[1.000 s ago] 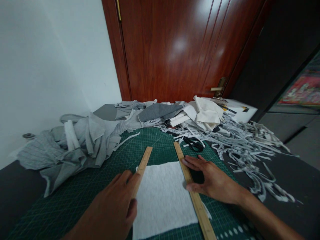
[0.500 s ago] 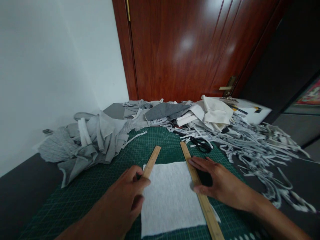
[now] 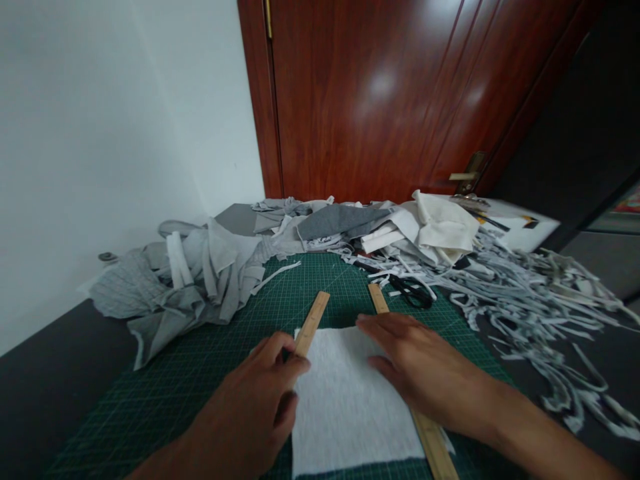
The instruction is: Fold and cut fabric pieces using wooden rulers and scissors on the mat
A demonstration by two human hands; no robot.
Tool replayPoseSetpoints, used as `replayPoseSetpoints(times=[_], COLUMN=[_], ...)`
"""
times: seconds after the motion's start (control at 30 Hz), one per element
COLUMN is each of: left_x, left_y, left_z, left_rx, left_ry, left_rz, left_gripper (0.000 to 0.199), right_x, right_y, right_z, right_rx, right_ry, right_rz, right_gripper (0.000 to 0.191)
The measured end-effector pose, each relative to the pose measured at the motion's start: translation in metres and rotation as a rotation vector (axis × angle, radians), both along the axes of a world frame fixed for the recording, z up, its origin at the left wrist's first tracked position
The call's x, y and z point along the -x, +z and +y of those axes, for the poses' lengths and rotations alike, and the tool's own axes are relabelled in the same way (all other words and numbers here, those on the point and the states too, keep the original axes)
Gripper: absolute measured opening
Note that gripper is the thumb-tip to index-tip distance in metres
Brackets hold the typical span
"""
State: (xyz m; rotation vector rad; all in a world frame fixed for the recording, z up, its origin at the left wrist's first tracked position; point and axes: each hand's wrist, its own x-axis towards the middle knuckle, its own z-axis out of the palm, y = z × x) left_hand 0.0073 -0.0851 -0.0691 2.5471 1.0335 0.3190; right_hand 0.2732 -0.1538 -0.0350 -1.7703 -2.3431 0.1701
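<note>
A light grey piece of cloth (image 3: 350, 413) lies flat on the green gridded cutting mat (image 3: 333, 273). My left hand (image 3: 255, 400) is closed around a short wooden ruler (image 3: 314, 320) at the cloth's left edge, fingertips over its lower part. A longer wooden ruler (image 3: 434, 447) runs along the right edge of the cloth. My right hand (image 3: 417, 360) reaches across its middle and hides that stretch; the fingers are stretched out over the cloth. Whether the fingertips touch the cloth I cannot tell. Black-handled scissors (image 3: 411, 291) lie on the mat beyond the right ruler.
A heap of crumpled grey fabric (image 3: 200, 267) sits at the left by the wall. Folded fabric pieces (image 3: 345, 221) lie along the back, before a brown door (image 3: 370, 113). Many cut fabric strips (image 3: 545, 307) spread over the dark table at the right.
My right hand has moved left off the right ruler's edge, so its fingers now extend over the cloth. My left hand keeps its hold on the short ruler. The view has shifted slightly.
</note>
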Motion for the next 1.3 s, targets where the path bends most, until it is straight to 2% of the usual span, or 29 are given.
replayPoseSetpoints(times=[0.07, 0.13, 0.23, 0.37, 0.53, 0.77, 0.97, 1.1, 1.2, 1.3], left_x=[-0.001, -0.001, 0.000, 0.002, 0.001, -0.003, 0.000, 0.005, 0.007, 0.006], left_y=[0.001, 0.001, -0.002, -0.002, 0.004, 0.015, 0.013, 0.022, 0.029, 0.030], left_z=[-0.002, -0.004, -0.005, -0.004, -0.001, -0.002, -0.002, 0.003, 0.005, 0.005], left_rx=[-0.005, -0.015, -0.018, 0.067, 0.139, 0.207, 0.271, 0.376, 0.346, 0.303], left_ry=[0.006, -0.004, -0.033, -0.005, 0.004, 0.048, 0.123, 0.109, 0.063, 0.045], left_rz=[0.009, 0.008, -0.019, -0.072, -0.079, -0.079, -0.094, -0.081, -0.060, -0.061], left_gripper=[0.038, 0.038, 0.038, 0.037, 0.024, 0.027, 0.034, 0.041, 0.044, 0.037], right_x=[0.018, 0.032, 0.044, 0.047, 0.056, 0.074, 0.073, 0.072, 0.071, 0.071], right_y=[-0.001, -0.007, -0.020, -0.031, -0.030, -0.035, -0.034, -0.029, -0.026, -0.024], right_z=[0.013, 0.024, 0.034, 0.030, 0.019, 0.018, 0.020, 0.021, 0.021, 0.020], right_rx=[-0.020, -0.010, 0.006, 0.050, 0.167, 0.208, 0.233, 0.312, 0.343, 0.349], right_ry=[0.103, 0.194, 0.237, 0.214, 0.146, 0.074, 0.064, 0.084, 0.101, 0.096], right_rz=[0.089, 0.143, 0.179, 0.206, 0.227, 0.248, 0.261, 0.243, 0.207, 0.173], right_gripper=[0.045, 0.046, 0.052, 0.079, 0.116, 0.146, 0.148, 0.148, 0.150, 0.150])
